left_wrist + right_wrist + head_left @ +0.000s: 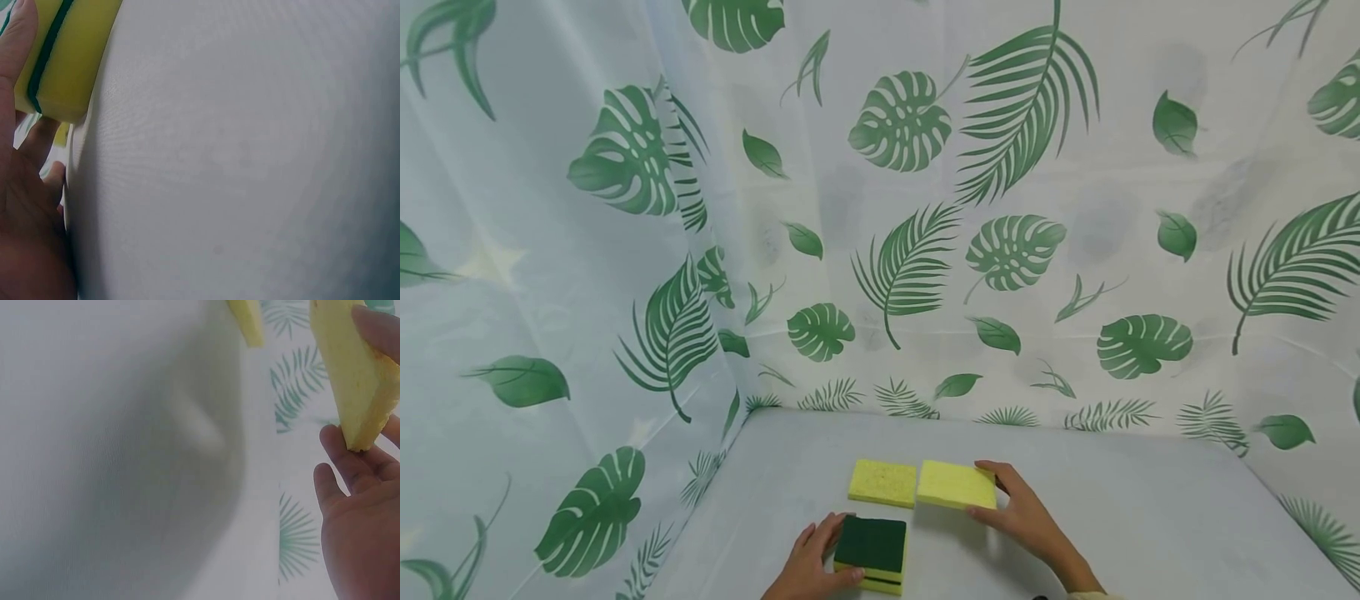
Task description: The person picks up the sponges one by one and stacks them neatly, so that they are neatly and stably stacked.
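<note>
My left hand (812, 560) grips a stack of two scouring sponges (871, 543) at the table's near side, thumb in front and fingers behind. The upper sponge has its dark green scouring face up; in the left wrist view a green layer lies between the yellow bodies (75, 59). My right hand (1026, 515) pinches a yellow sponge (955, 483) between thumb and fingers, raised over the table with its yellow face up. In the right wrist view the sponge (347, 369) is clear of the surface. Another yellow sponge (882, 482) lies just left of it, behind the stack.
The white table (1150, 517) spreads to both sides of the hands. Leaf-printed curtains (925, 208) rise at its back edge and along its left side (587, 333). A shadow falls on the tabletop under my right hand.
</note>
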Demonstrator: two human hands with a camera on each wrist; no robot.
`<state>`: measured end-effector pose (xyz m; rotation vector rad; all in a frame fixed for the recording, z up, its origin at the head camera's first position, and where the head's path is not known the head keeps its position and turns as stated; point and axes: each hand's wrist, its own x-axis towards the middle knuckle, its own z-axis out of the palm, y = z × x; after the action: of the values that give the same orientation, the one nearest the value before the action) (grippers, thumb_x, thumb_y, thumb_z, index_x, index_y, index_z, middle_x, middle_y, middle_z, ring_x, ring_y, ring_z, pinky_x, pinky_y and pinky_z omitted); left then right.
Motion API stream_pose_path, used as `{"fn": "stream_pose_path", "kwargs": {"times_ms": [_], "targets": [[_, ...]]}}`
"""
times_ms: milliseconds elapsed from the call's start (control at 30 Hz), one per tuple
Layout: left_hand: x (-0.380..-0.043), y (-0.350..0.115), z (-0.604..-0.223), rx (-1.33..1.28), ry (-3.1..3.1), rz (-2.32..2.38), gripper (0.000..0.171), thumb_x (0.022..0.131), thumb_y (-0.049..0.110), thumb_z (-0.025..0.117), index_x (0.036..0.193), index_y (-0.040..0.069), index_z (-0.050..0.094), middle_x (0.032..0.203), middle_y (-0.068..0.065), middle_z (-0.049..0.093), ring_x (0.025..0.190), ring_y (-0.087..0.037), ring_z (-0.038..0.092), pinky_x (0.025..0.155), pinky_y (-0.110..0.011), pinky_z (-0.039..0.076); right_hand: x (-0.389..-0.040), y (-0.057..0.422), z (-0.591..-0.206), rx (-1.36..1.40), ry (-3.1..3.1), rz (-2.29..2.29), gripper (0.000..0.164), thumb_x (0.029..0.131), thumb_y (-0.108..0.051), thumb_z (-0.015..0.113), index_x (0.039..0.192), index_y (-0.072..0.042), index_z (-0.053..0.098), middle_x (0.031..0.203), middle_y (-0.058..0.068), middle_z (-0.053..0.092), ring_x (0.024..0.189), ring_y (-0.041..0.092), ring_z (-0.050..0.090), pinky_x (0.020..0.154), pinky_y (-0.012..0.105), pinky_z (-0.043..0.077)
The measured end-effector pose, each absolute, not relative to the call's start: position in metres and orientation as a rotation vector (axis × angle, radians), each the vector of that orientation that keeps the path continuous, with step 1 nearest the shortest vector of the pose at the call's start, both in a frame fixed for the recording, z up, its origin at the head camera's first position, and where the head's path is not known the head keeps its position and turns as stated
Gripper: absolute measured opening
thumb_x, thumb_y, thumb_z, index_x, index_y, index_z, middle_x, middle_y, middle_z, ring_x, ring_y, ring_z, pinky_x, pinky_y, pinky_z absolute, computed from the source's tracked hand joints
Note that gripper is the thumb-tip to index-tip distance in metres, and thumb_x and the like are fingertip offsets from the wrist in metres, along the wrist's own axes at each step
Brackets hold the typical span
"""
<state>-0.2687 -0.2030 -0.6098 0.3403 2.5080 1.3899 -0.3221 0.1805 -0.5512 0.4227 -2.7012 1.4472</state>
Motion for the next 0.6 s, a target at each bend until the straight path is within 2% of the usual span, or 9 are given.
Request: {"fn": "stream_pose_path", "kwargs": {"times_ms": [333, 600], "targets": [[-0.270, -0.204, -0.616, 0.344, 2.508, 1.432, 0.084, 0.097, 0.059, 0.074, 0.161, 0.014, 0.045, 0.162, -0.022, 0.046, 0.146, -0.045, 0.048, 0.122, -0.073, 0.004, -0.318, 0.167, -0.548, 0.479, -2.602, 1.543, 0.075, 0.088, -0.033, 0.091, 0.148, -0.003, 0.056, 0.148, 0.017, 0.056, 0.135, 0.038, 0.057, 0.115, 0.062, 0.043], [-0.267, -0.201, -0.609, 0.347, 2.532, 1.389, 0.087, 0.096, 0.060, 0.075, 0.162, 0.011, 0.045, 0.161, -0.023, 0.047, 0.147, -0.049, 0.045, 0.122, -0.074, 0.006, -0.312, 0.153, -0.546, 0.452, -2.605, 1.575, 0.074, 0.087, -0.034, 0.093, 0.145, -0.006, 0.058, 0.146, 0.014, 0.057, 0.135, 0.035, 0.056, 0.114, 0.065, 0.042]]}}
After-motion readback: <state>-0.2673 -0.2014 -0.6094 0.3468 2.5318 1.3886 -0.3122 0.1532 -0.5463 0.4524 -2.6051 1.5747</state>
